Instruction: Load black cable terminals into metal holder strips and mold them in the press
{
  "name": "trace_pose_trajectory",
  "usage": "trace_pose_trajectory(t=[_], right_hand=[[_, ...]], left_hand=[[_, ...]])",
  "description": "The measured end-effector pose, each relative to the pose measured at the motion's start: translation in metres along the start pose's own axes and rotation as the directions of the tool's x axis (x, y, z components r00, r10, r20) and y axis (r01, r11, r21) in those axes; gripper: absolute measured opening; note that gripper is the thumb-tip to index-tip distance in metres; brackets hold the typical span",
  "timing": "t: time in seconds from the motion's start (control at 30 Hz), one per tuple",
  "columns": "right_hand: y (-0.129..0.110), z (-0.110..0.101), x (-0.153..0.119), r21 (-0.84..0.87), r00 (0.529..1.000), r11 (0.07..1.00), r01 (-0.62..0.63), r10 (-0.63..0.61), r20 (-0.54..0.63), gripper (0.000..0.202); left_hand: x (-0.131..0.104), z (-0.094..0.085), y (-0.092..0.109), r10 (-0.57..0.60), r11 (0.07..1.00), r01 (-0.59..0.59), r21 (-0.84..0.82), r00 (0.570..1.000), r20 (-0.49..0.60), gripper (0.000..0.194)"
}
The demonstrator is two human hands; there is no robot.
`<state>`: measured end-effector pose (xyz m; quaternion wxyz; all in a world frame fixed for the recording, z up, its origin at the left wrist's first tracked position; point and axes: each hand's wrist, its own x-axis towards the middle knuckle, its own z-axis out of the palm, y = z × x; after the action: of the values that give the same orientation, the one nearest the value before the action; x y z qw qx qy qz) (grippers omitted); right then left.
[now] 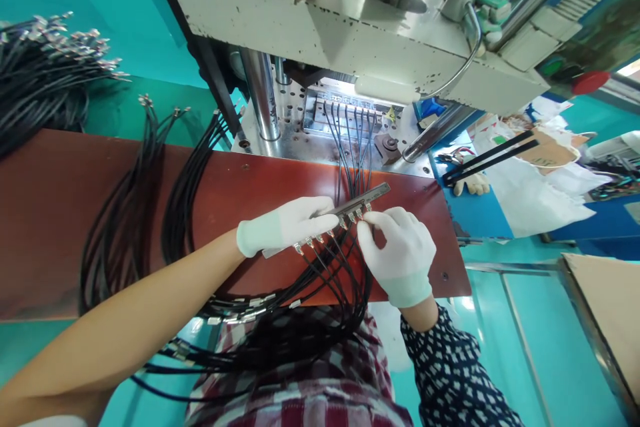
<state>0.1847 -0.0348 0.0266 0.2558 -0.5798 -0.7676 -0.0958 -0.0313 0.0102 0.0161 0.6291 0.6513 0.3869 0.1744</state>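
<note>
My left hand (287, 223), in a white glove, grips a narrow metal bar (376, 194) that slants up to the right. Along the bar's near edge sits a row of small metal cable connectors (320, 239), several in all, with black cables (357, 287) hanging from them toward my lap. At the bar's right end, the gloved thumb and index finger of my right hand (403, 253) are pinched together at one of the connectors. Its cable end is partly hidden by my fingers. Both hands are over the red-brown work board (415, 213).
Ahead stands a press (360, 47) with steel columns (260, 93); several cables run into its metal mould (315, 117). Bundles of black cable (135, 207) lie on the left. Pliers (457, 157), a spare glove (473, 183) and white plastic bags (545, 203) lie on the right.
</note>
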Motion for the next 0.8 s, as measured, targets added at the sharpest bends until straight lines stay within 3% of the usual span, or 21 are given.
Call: trace_pose_trajectory(t=[0.13,0.63,0.8], right_hand=[[-0.004,0.003,0.002,0.031,0.997,0.999,0.025,-0.022,-0.074,0.010],[-0.018,-0.001,0.004,-0.024,0.990,0.991,0.133,-0.132,0.048,0.011],[-0.021,0.006,0.006,-0.035,0.992,0.991,0.127,-0.126,0.026,0.019]], left_hand=[[0.000,0.000,0.001,0.003,1.000,-0.003,-0.024,1.000,0.018,0.041],[0.001,0.002,0.000,0.024,0.999,-0.025,-0.022,0.999,-0.025,0.039],[0.000,0.004,0.001,0.027,0.999,-0.028,-0.042,0.999,-0.030,0.036]])
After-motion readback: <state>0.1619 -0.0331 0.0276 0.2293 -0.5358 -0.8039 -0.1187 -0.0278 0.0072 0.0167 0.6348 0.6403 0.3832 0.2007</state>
